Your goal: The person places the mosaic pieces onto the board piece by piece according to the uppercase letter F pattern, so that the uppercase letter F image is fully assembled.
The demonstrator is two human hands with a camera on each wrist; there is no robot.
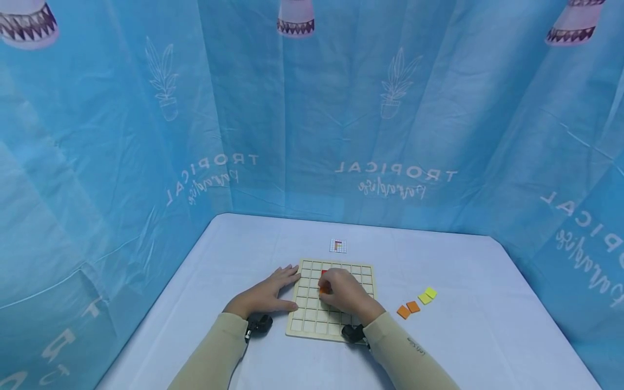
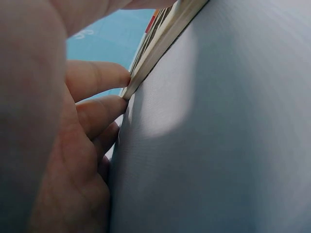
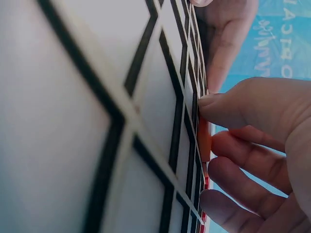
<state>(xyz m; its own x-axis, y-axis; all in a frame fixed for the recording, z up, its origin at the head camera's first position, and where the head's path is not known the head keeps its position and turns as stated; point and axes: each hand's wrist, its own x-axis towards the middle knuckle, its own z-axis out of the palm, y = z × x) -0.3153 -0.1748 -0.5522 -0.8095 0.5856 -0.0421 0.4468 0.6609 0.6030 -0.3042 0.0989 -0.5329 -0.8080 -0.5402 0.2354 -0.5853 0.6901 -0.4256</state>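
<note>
A pale wooden grid board (image 1: pixel 309 326) lies on the table in the head view. My right hand (image 1: pixel 347 292) is over its middle, thumb and fingers pinching an orange square tile (image 3: pixel 204 138) at the board's surface. Just beyond the fingertips a bit of red tile (image 1: pixel 324 272) shows on the board; the hand hides the cells around it. My left hand (image 1: pixel 265 292) rests on the table at the board's left side. Its fingers are extended, and fingertips (image 2: pixel 121 76) touch the board's edge in the left wrist view.
Right of the board lie two loose orange tiles (image 1: pixel 403 312) and two yellow tiles (image 1: pixel 424 298). A small card with a coloured grid pattern (image 1: pixel 338 246) lies beyond the board. Blue printed curtains (image 1: pixel 312 119) hang behind and beside the white-covered table (image 1: pixel 439 260).
</note>
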